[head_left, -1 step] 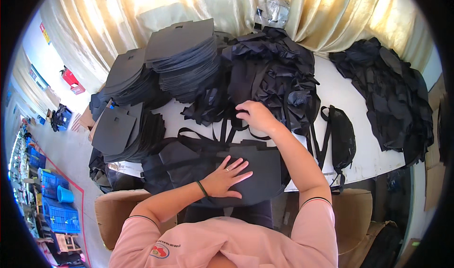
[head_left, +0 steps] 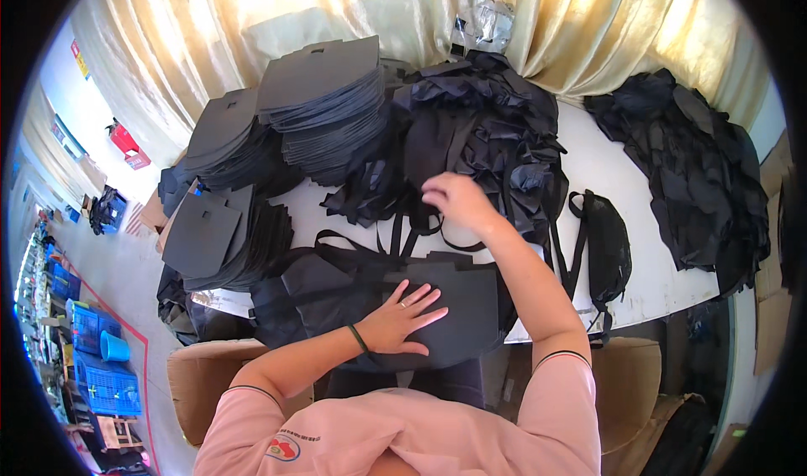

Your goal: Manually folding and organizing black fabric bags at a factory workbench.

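My left hand (head_left: 402, 318) lies flat, fingers spread, on a dark grey panel (head_left: 467, 312) at the table's near edge. The panel rests on black fabric (head_left: 307, 295) that looks like a bag piece, with straps at its far side. Over those straps (head_left: 398, 231) my right hand (head_left: 458, 200) is raised, its fingers curled together. Whatever they hold, if anything, is too small or blurred to make out. Beyond it rises a heap of black fabric pieces (head_left: 492, 136).
Stacks of dark grey panels (head_left: 319, 81) stand at the back left, with another stack (head_left: 206, 236) nearer. On the right of the white table (head_left: 643, 249) are a black mesh piece with straps (head_left: 607, 245) and a second black heap (head_left: 702, 169). Cardboard boxes (head_left: 622, 383) stand below the near edge.
My right hand has shifted very slightly, with its fingers still curled. My left hand remains flat on the panel.
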Motion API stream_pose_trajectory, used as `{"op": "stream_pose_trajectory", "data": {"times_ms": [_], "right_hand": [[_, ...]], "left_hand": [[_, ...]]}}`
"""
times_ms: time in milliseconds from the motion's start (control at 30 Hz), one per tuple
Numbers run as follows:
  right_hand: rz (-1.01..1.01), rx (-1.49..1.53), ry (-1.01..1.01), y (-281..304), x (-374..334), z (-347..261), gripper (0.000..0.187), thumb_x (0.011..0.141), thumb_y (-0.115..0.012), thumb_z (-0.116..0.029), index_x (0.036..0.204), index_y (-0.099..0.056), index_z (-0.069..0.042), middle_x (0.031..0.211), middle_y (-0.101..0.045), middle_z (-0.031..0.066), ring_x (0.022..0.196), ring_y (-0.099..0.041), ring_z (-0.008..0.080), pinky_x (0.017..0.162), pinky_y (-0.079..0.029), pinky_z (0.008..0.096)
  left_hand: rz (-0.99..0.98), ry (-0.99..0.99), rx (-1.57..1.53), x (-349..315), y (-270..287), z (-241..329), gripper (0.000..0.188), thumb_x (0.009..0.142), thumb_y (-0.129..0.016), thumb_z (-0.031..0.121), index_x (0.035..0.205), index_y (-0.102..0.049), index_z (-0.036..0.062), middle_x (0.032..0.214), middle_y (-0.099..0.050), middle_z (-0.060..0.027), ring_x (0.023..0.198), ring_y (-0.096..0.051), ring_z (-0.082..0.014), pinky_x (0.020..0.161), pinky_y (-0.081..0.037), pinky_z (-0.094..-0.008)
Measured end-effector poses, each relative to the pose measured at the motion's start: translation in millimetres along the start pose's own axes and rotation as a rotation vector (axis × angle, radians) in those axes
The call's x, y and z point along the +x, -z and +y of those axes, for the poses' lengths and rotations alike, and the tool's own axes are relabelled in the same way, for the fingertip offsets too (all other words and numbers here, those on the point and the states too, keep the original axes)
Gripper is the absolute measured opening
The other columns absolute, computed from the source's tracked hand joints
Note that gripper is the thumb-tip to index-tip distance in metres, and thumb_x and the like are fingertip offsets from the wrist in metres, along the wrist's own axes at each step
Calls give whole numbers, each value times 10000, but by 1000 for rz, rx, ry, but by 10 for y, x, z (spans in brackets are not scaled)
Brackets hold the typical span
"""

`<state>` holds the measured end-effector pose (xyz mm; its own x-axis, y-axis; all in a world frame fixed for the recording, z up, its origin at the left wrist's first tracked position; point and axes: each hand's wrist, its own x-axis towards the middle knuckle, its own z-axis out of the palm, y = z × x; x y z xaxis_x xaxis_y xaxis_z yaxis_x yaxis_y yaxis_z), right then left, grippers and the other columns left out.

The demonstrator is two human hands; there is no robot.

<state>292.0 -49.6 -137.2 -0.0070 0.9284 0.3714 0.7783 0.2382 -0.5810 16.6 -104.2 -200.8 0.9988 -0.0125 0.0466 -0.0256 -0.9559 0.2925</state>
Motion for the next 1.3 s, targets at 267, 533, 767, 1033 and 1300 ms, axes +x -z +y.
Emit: {"op": "stream_pose_trajectory", "data": {"times_ms": [267,533,767,1033,1300], "right_hand": [[313,-612,-243,972,1109,1161,569,815,-652,-70,1353,-479,-138,1393,-473,185,1293,-457,373,1043,-417,465],[-38,-863,-508,787,2233,1982,842,853,-585,-38,1541,-219,-357,1631,-158,58,1470,-219,378,1086,-225,727],[14,-893,-351,651,2230,2490,404,891,-550,-85,1255,-637,-240,1087,-679,99,1024,-672,292,868,-545,400],[336,-1011,7,1394,1710,459,184,858,-563,-124,1020,-649,-108,896,-641,147,789,-703,300,643,-575,382],[-186,-869,-231,-305,616,432,875,769,-763,-268,1500,-327,-64,1476,-352,270,1362,-402,413,1060,-427,492]], "left_hand": [[-12,3,-58,39,-37,16,832,866,-572,617,1531,-311,191,1582,-267,-154,1473,-225,-336,1146,-152,-622],[-114,38,-132,5,-113,-32,710,910,-532,351,1555,-257,236,1607,-241,-115,1478,-231,-287,1131,-231,-561],[-125,-8,-46,73,-170,-144,698,912,-494,206,1560,-239,245,1614,-225,-109,1475,-236,-285,1087,-312,-546],[-109,45,-162,64,-82,-56,710,917,-540,414,1550,-273,234,1605,-235,-129,1481,-214,-306,1111,-241,-617],[11,21,-76,83,-72,-35,791,885,-557,615,1521,-341,198,1584,-268,-147,1471,-226,-334,1146,-147,-625]]}}
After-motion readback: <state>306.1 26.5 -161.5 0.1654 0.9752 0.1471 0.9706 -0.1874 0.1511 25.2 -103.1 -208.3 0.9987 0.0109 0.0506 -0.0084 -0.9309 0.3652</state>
